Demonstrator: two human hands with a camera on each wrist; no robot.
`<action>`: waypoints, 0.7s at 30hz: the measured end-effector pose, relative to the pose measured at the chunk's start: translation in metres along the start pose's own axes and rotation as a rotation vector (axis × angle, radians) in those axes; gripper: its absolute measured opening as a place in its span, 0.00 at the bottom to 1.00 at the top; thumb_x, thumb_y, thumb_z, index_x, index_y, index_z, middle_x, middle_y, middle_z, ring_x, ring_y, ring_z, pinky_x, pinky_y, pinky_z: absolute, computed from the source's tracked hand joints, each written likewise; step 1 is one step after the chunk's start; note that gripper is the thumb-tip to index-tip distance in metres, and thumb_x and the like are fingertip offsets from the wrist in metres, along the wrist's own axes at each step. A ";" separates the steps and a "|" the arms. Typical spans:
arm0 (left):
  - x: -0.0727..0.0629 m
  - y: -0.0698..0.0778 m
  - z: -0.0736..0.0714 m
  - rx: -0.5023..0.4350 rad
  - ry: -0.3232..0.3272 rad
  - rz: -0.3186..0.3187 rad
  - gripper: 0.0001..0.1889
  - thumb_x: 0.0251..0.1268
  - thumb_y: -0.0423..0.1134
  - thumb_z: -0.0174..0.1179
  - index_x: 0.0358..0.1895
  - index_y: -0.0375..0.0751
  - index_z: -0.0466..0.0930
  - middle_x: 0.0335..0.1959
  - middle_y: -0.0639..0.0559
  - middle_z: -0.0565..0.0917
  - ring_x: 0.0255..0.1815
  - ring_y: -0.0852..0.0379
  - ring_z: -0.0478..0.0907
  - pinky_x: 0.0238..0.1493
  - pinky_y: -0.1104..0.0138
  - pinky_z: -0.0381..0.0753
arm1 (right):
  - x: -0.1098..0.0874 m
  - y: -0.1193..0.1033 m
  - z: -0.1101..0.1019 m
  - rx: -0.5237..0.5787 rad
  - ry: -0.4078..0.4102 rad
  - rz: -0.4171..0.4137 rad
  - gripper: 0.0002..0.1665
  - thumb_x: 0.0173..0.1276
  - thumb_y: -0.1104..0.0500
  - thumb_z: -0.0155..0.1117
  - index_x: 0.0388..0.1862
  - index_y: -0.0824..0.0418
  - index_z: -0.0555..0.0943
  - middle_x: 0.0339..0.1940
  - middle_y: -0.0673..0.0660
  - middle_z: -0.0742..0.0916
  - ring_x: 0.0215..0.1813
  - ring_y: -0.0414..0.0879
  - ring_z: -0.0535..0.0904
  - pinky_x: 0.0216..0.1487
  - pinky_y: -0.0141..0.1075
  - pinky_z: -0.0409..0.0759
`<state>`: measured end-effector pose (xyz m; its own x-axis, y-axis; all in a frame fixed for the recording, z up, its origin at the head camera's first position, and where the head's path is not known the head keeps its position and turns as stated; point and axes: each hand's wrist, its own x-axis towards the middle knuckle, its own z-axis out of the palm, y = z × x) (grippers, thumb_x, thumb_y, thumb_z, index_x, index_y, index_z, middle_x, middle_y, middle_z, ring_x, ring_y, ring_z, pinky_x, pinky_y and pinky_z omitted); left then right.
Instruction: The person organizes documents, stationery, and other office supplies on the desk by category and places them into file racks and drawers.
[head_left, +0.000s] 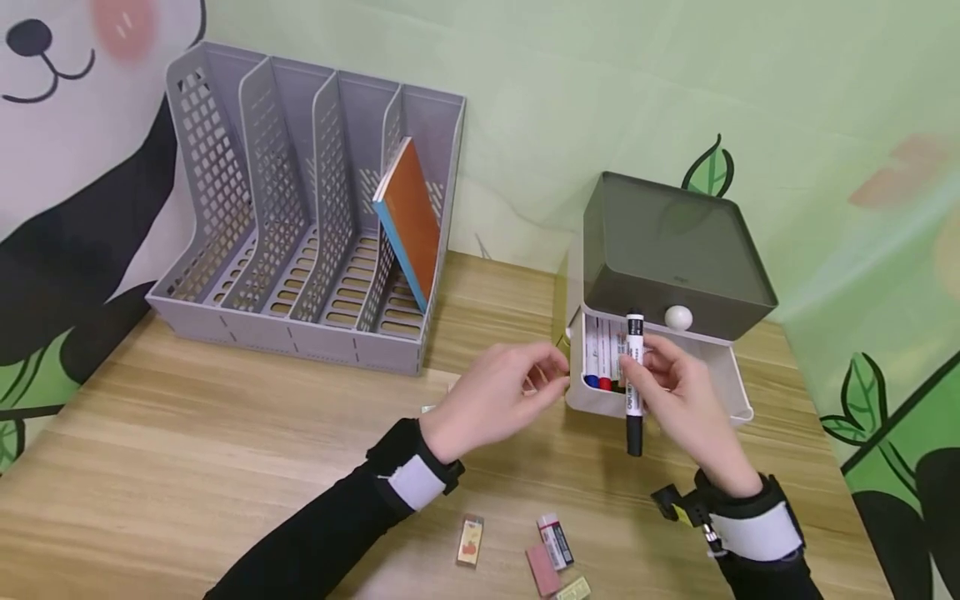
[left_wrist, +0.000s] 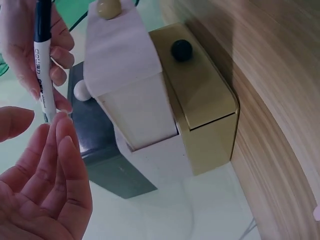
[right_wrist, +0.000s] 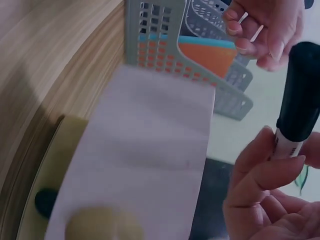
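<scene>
My right hand pinches a black-and-white marker between thumb and fingers, upright in the head view, over the pulled-out white drawer. Inside that drawer lie several markers with blue, red and dark ends, side by side at the left. My left hand is by the drawer's front left corner, fingers loosely bent with nothing between them. From the left wrist view, its fingertips overlap the marker's lower end. A dark grey top box with a white knob sits above the drawer.
A grey file rack stands at the back left, with an orange-and-blue book leaning in its right slot. Several erasers, one pink, one in a dark sleeve, lie at the front. A yellowish bottom drawer is under the white one.
</scene>
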<state>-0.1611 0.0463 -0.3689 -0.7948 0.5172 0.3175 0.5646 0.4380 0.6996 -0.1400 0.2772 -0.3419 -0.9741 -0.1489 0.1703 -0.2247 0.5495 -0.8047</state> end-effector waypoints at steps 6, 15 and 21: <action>0.011 0.006 0.006 0.105 -0.029 0.084 0.10 0.72 0.40 0.60 0.50 0.42 0.83 0.47 0.52 0.87 0.46 0.57 0.84 0.51 0.67 0.84 | 0.010 0.009 -0.027 -0.150 -0.157 0.112 0.23 0.76 0.61 0.58 0.62 0.76 0.74 0.42 0.68 0.87 0.32 0.33 0.79 0.28 0.27 0.77; 0.031 0.008 0.021 0.275 -0.072 0.197 0.13 0.72 0.45 0.61 0.54 0.46 0.85 0.64 0.49 0.81 0.63 0.54 0.80 0.66 0.65 0.79 | 0.027 0.031 -0.054 -0.171 -0.369 0.183 0.25 0.77 0.63 0.53 0.65 0.79 0.72 0.56 0.73 0.84 0.43 0.36 0.79 0.41 0.26 0.78; 0.037 0.005 0.032 0.308 -0.087 0.227 0.11 0.74 0.44 0.59 0.50 0.47 0.88 0.58 0.51 0.85 0.61 0.56 0.81 0.63 0.66 0.81 | 0.036 0.041 -0.059 -0.110 -0.382 0.284 0.24 0.74 0.62 0.54 0.61 0.80 0.74 0.51 0.69 0.83 0.39 0.37 0.77 0.34 0.28 0.75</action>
<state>-0.1811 0.0914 -0.3743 -0.6278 0.6809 0.3771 0.7746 0.4990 0.3886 -0.1860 0.3430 -0.3357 -0.9225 -0.2603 -0.2850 0.0272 0.6926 -0.7208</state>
